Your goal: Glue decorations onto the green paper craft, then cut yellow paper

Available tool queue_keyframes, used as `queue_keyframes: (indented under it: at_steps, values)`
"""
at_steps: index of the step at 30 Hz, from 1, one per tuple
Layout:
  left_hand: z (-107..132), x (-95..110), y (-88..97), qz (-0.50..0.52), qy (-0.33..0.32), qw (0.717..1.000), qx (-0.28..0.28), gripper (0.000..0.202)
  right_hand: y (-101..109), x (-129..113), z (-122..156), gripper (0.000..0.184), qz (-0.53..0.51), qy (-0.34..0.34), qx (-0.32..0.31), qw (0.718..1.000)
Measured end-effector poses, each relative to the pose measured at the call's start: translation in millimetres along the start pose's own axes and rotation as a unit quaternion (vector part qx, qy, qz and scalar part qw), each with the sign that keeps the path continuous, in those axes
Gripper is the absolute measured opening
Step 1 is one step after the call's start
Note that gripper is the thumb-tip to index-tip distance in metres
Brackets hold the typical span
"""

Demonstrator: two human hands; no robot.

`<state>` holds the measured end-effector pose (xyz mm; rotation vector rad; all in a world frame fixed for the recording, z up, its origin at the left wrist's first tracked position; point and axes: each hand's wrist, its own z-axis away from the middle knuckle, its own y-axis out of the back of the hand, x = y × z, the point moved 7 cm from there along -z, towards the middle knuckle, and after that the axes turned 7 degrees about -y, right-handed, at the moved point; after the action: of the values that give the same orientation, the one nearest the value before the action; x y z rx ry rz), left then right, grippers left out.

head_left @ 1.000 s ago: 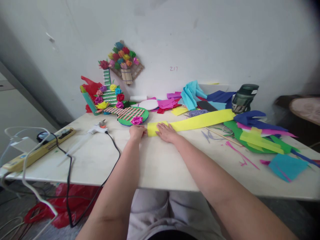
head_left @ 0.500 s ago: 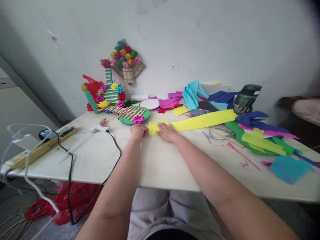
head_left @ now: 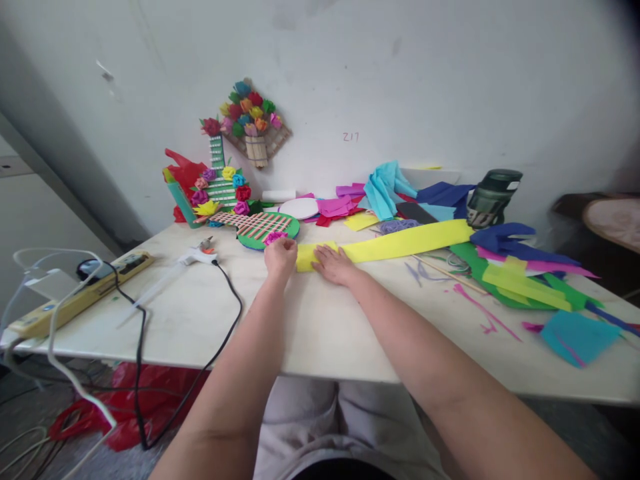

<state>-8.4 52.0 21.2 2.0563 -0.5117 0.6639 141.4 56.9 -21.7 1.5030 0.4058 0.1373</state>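
A long yellow paper strip (head_left: 400, 243) lies across the white table (head_left: 320, 327), its near end folded over. My left hand (head_left: 281, 257) is at that folded end, fingers curled against its left edge. My right hand (head_left: 334, 264) lies flat on the fold, fingers spread and pressing it down. Just beyond my left hand sits a green round craft piece (head_left: 265, 229) with woven pink strips and a pink paper flower.
A white glue gun (head_left: 195, 257) with a black cord lies at the left, beside a yellow power strip (head_left: 75, 297). Paper-flower crafts (head_left: 220, 183) stand at the wall. Coloured paper scraps (head_left: 520, 267) and a dark green jar (head_left: 493, 197) fill the right side.
My left hand has lifted and shifted slightly right, up onto the left edge of the folded yellow end. My right hand stays pressed on the fold.
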Motion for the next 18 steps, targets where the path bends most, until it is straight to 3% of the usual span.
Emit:
queue_keyframes:
  at_steps: [3, 7, 12, 18]
  values:
    - [7.8, 26.4, -11.1, 0.040, -0.106, 0.993, -0.038, 0.031, -2.8, 0.4, -4.2, 0.059, 0.017, 0.000, 0.006, 1.000]
    - [29.4, 58.9, -43.8, 0.009, -0.240, 0.957, -0.165, 0.047, -10.7, 0.1, -12.1, 0.059, 0.067, 0.021, 0.006, 0.998]
    - [45.1, 58.5, -72.1, -0.088, -0.197, 0.931, -0.293, 0.067, -17.3, 2.7, -19.6, 0.065, 0.098, 0.041, 0.037, 0.994]
    - [48.5, 55.4, -72.2, -0.086, -0.160, 0.926, -0.331, 0.074, -23.4, 6.3, -25.9, 0.064, 0.100, 0.042, 0.047, 0.993]
